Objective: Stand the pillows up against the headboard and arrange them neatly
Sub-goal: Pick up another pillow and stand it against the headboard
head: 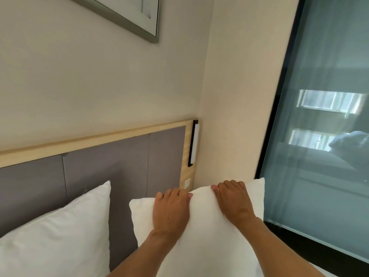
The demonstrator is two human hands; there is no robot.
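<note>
We hold the right pillow (pixel 203 226) upright in front of the headboard (pixel 127 156), near its right end. Our left hand (pixel 170 211) and right hand (pixel 232 200) grip its top edge, fingers curled over and clamped on the fabric. The left pillow (pixel 60 232) leans against the headboard's padded panel, apart from the held one.

We lose the left pillow (pixel 56 232) off the frame at 7 o'clock. Our hands (pixel 171 210) cover the right pillow's (pixel 201 226) upper middle, and their fingertips curl behind its top edge. The picture frame (pixel 127 19) is cut at 12 o'clock.
</note>
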